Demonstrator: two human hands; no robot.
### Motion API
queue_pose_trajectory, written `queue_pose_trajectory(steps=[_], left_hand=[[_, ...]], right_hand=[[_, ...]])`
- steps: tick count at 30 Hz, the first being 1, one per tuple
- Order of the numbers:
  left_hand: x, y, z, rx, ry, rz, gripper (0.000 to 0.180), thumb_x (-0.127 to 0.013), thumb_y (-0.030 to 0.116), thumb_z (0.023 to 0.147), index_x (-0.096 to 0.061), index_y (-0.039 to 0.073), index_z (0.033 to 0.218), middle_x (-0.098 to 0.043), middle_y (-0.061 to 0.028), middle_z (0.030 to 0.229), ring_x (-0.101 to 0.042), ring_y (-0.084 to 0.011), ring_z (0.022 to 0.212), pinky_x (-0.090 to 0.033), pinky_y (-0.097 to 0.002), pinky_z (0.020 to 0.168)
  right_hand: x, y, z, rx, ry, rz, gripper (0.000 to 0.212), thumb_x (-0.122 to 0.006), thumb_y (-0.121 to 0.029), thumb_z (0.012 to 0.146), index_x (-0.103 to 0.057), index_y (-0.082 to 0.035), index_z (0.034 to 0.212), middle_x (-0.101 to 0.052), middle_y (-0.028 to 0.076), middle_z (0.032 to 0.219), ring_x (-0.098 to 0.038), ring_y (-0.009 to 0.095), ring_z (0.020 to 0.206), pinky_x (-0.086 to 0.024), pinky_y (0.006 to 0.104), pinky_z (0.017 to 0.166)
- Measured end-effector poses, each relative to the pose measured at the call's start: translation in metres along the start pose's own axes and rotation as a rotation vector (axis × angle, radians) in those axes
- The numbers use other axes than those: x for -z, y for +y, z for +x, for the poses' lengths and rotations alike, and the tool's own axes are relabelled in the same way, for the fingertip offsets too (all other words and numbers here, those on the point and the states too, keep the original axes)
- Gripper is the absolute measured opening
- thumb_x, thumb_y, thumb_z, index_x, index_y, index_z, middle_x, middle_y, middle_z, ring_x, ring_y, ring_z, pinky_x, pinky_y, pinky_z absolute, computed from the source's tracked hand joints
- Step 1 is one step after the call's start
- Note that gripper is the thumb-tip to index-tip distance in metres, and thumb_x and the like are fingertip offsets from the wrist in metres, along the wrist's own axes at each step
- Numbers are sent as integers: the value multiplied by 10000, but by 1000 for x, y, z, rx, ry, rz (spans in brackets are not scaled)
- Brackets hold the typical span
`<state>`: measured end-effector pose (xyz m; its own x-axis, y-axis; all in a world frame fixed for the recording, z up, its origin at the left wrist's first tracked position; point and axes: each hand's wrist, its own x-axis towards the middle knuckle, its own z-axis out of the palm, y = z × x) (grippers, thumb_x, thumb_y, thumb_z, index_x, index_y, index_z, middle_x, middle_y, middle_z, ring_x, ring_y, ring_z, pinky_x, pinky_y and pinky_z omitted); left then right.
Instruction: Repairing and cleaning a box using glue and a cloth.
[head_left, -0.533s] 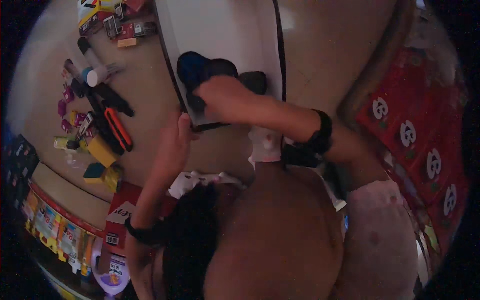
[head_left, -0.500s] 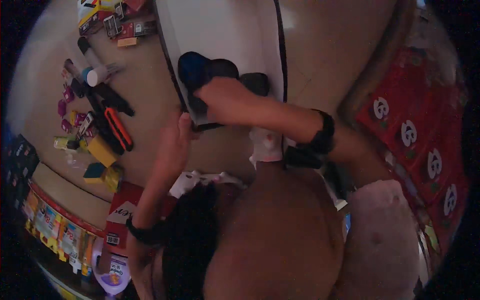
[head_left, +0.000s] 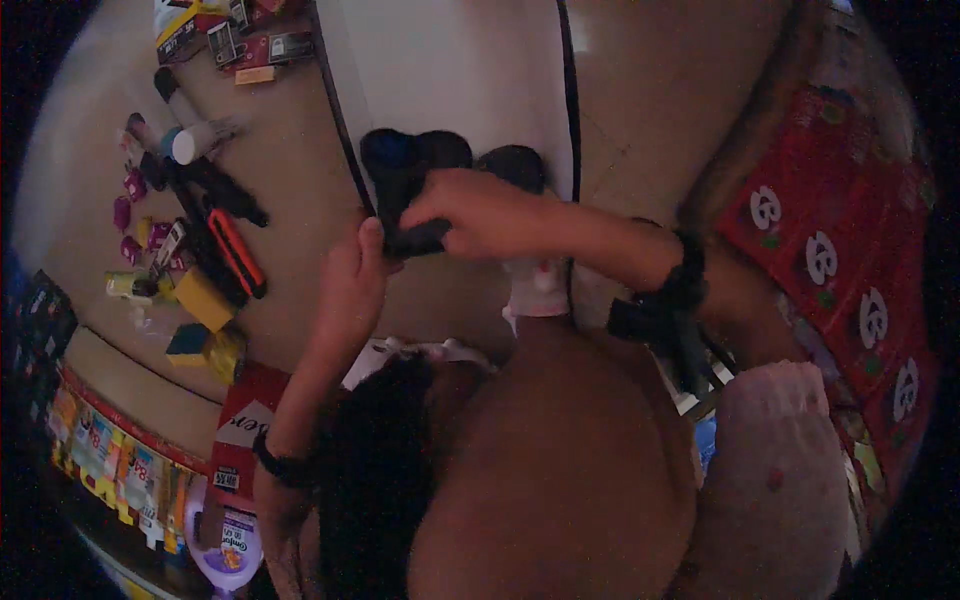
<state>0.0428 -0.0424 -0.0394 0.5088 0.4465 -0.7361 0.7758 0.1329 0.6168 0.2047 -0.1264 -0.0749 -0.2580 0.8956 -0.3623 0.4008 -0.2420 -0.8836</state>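
A shallow white box [head_left: 440,60] with black edges lies on the floor ahead of me. Inside its near end are dark, rounded, soft-looking bundles; one is black-blue [head_left: 386,160], and another dark bundle [head_left: 512,165] sits to its right. My right hand [head_left: 485,212] reaches across from the right, its fingers closed on the near part of the black-blue bundle. The dim light hides exactly what kind of thing it is. At the box's near left corner, my left hand [head_left: 357,270] is closed with the thumb up, holding the edge.
Several small goods lie on the floor to the left: an orange-and-black tool [head_left: 236,252], a yellow sponge [head_left: 204,300] and a white-capped can [head_left: 190,146]. A purple bottle [head_left: 228,540] and a red box [head_left: 243,425] stand nearer. Red printed packs [head_left: 810,230] lie at the right.
My right hand has drawn toward me, and the dark bundle at its fingers has shifted the same way. The left hand stays at the box corner.
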Motion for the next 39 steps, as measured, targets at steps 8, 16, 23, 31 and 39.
queue_pose_trajectory(steps=[8,16,23,31,39], left_hand=[[-3,8,1,114,-97,45,421,-311,333,929,-488,-48,917,-565,-173,718,-613,-266,691,-464,-377,648],[-4,7,0,55,-61,67,385,-325,319,922,-485,-31,904,-557,-201,710,-591,-341,681,-435,-423,628],[-8,0,-2,29,-8,188,358,-329,287,917,-501,-23,871,-561,-209,676,-562,-395,669,-416,-452,602],[-6,-5,6,-8,-20,200,354,-314,276,917,-494,-22,855,-539,-230,649,-536,-435,679,-395,-486,598],[-4,1,8,-16,-58,126,314,-333,248,908,-490,-23,882,-547,-235,694,-548,-424,716,-415,-471,624]], right_hand=[[10,-1,-9,-159,-33,-258,352,-531,-22,604,-607,-67,945,-570,130,910,-505,327,913,-445,418,766],[6,14,10,-3,-196,-385,317,-532,-27,590,-609,-56,897,-581,96,913,-511,340,910,-456,423,757],[-10,25,-1,170,59,263,364,-500,-17,589,-596,-3,939,-601,182,893,-564,339,887,-451,391,797],[51,16,-13,-164,668,133,408,-485,-20,572,-598,-18,964,-596,163,968,-548,302,918,-434,377,832],[24,10,-3,139,223,-719,290,-543,-115,639,-582,-44,918,-505,69,1024,-487,227,933,-468,323,704]])
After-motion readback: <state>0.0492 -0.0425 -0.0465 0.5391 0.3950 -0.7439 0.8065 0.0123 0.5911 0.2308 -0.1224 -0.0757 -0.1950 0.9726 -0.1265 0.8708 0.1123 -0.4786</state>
